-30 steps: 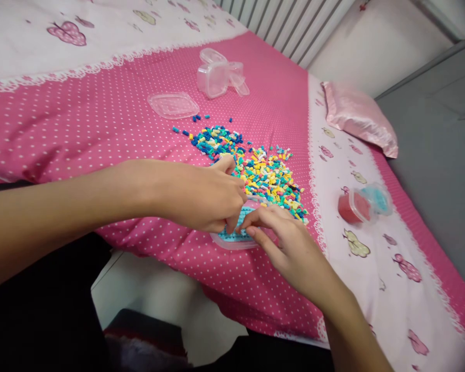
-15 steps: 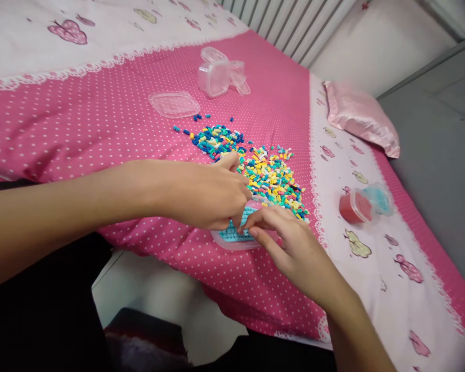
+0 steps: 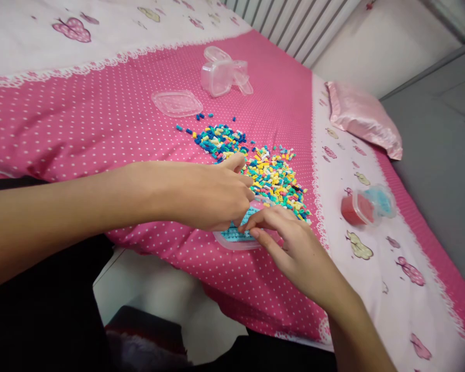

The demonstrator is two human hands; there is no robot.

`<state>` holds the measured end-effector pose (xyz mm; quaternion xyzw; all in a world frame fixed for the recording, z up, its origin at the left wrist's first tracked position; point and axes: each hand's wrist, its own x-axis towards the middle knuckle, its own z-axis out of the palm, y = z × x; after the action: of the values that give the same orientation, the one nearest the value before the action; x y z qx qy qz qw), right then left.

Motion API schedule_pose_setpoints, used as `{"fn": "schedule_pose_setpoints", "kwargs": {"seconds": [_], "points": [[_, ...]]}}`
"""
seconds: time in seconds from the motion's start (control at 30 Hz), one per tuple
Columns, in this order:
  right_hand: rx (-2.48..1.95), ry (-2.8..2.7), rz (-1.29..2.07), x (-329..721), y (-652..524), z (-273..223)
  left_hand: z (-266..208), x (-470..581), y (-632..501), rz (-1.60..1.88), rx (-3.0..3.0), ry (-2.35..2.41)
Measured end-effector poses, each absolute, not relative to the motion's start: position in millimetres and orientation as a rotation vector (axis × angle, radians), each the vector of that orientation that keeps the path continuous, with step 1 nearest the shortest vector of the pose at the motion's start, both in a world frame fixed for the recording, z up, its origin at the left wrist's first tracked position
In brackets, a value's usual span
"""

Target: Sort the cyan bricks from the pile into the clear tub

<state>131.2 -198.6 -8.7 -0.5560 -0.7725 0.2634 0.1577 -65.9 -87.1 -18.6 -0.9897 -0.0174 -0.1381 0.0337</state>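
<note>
A clear plastic container (image 3: 225, 245) lies near the bed's front edge, with small light-blue pieces (image 3: 236, 232) packed in rows inside. My left hand (image 3: 217, 199) reaches over it from the left, fingers bent down and their tips mostly hidden. From the right comes my right hand (image 3: 281, 235), thumb and forefinger brought together over the light-blue pieces. Whatever is pinched there is too small to make out. The two hands nearly meet above the container. Just behind them spreads a pile of small multicoloured plastic pieces (image 3: 275, 178), yellow, green, white, pink and blue.
Farther back lie a clear lid (image 3: 177, 103) and a clump of clear plastic containers (image 3: 222, 77). To the right are containers of red pieces (image 3: 356, 208) and light-blue pieces (image 3: 380, 201). A pink pillow (image 3: 366, 119) rests by the grey panel (image 3: 442, 134).
The whole view has shifted slightly, so things sit a little farther right. My left fingertips have dropped behind the hand and show less; my right hand stays nearly still.
</note>
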Motion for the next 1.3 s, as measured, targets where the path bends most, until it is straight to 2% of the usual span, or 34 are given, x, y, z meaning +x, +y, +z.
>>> {"fn": "schedule_pose_setpoints", "kwargs": {"seconds": [0.2,0.37,0.6,0.73,1.0,1.3], "points": [[-1.561,-2.181,0.675,136.5,-199.8,-4.5,-11.1,-67.2,-86.6,-0.382,-3.099,-0.046],[-1.577,-2.181,0.378,146.5,-197.4,-3.0,-7.2,-64.6,-91.8,-0.238,-3.169,-0.067],[-1.581,-2.265,0.162,154.0,-192.9,-3.3,-16.4,-63.6,-90.7,-0.369,-3.129,-0.029],[-1.727,-2.343,0.053,147.3,-192.0,-2.4,-14.8,-65.1,-89.7,-0.386,-3.139,-0.023],[-1.964,-2.471,-0.270,128.7,-189.5,1.2,-4.2,-62.7,-91.2,-0.137,-3.169,-0.090],[-1.995,-2.458,-0.164,129.9,-192.0,-0.6,-14.5,-64.7,-89.4,-0.510,-3.188,-0.061]]}}
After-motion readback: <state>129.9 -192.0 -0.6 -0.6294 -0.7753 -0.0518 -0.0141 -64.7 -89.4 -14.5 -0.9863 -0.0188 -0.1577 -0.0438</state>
